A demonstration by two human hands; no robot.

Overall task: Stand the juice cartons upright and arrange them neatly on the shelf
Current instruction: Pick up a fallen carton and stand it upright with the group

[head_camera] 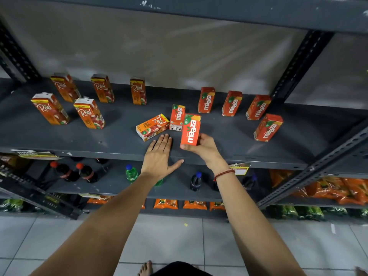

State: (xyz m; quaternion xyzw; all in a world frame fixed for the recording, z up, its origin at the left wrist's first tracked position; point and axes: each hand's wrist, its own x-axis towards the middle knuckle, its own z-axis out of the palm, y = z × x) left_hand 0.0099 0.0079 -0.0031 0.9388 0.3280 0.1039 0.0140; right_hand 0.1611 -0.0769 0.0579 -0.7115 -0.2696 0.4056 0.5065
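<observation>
1. Both hands worked at the shelf's point(239, 156) front edge: left hand point(159, 156) spread flat and empty, right hand point(203, 146) pinching an upright Maaza carton point(190, 129) by its base.
2. Beside them a Real carton point(152, 127) lay flat; light and stiff, probably best gripped across its sides.

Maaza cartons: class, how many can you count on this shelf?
6: three along the back, one front right, one mid-shelf, one in the right hand.
</observation>
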